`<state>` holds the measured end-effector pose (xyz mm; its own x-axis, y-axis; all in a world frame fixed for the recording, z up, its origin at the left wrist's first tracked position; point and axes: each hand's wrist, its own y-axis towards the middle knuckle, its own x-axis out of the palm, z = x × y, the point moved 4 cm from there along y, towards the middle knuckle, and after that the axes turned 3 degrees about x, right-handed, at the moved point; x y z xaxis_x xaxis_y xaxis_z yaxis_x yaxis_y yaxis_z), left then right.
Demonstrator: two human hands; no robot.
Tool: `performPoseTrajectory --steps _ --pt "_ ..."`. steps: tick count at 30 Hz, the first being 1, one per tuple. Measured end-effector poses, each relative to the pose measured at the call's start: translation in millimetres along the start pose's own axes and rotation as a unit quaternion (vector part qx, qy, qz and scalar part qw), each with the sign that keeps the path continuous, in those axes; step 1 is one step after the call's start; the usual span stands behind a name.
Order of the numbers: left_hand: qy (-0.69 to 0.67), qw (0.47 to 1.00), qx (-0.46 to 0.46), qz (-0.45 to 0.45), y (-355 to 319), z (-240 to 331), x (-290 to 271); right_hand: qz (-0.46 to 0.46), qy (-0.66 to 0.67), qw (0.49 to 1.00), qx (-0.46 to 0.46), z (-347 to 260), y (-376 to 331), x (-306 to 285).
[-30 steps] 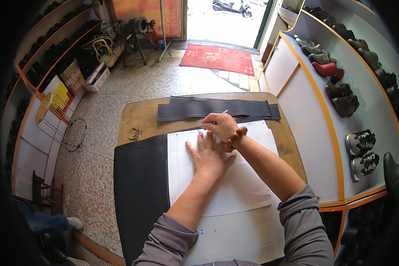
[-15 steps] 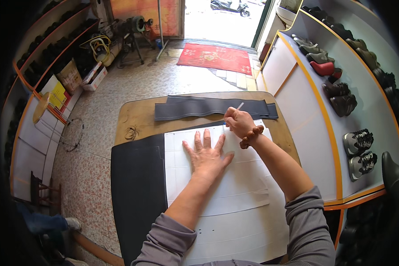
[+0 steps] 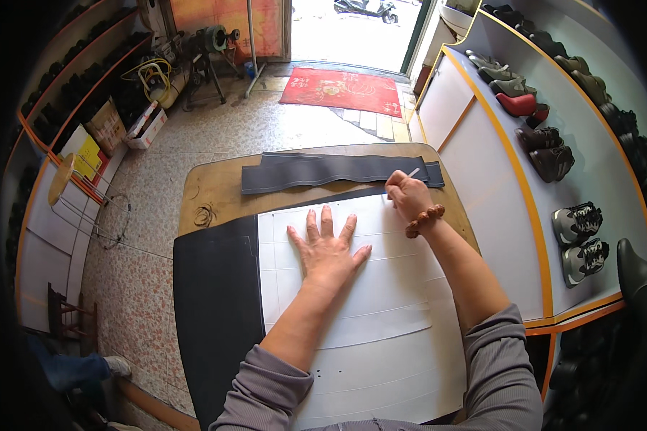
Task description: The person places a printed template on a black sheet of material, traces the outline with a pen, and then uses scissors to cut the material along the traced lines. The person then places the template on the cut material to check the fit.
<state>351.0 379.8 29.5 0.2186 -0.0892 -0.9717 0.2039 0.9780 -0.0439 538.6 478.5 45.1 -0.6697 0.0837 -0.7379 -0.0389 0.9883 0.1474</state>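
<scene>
My left hand (image 3: 326,253) lies flat with spread fingers on a white sheet (image 3: 381,345) that bears ruled lines and a few small holes. Beneath it a larger black sheet of material (image 3: 216,302) shows on the left and along the far edge. At the white sheet's far right edge, my right hand (image 3: 410,197) is closed round a slim pale pen (image 3: 414,172); its tip is hidden behind the fingers. Just beyond, dark grey strips (image 3: 323,171) with pale lines along their edges lie across the wooden table (image 3: 201,176).
A small coil of dark cord (image 3: 205,215) sits at the table's left. Shelves of shoes (image 3: 550,154) run along the right. On the left stand a round-topped stool (image 3: 62,179) and a person's leg and shoe (image 3: 115,366). A red mat (image 3: 341,91) lies by the doorway.
My right hand with the pen has slid rightward along the white sheet's far edge. My left hand stays pressed on the sheet. The whole view has shifted slightly.
</scene>
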Motion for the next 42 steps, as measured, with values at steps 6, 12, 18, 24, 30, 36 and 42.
performPoseTrajectory --steps 6,12,18,24,30,36,42 --pt "-0.002 1.000 -0.001 0.003 -1 1 -1 0.013 0.045 0.998 0.030 12 1 -10" --pt "0.002 1.000 -0.006 -0.006 0 1 0 0.024 0.032 0.999 -0.019 -15 -3 17" --pt "0.006 1.000 -0.004 -0.003 1 1 1 0.044 -0.033 0.997 -0.053 -24 -7 22" --pt "-0.001 1.000 -0.002 -0.003 1 0 2 0.070 -0.005 0.994 0.078 19 -2 -16" --pt "-0.004 1.000 -0.003 -0.003 0 0 0 0.078 0.011 0.992 0.096 42 1 -23" --pt "-0.010 1.000 -0.005 -0.007 -1 0 -1 0.106 -0.012 0.987 0.119 48 2 -25" --pt "-0.014 1.000 -0.003 -0.008 0 0 -1 0.127 0.023 0.985 0.118 46 1 -28"
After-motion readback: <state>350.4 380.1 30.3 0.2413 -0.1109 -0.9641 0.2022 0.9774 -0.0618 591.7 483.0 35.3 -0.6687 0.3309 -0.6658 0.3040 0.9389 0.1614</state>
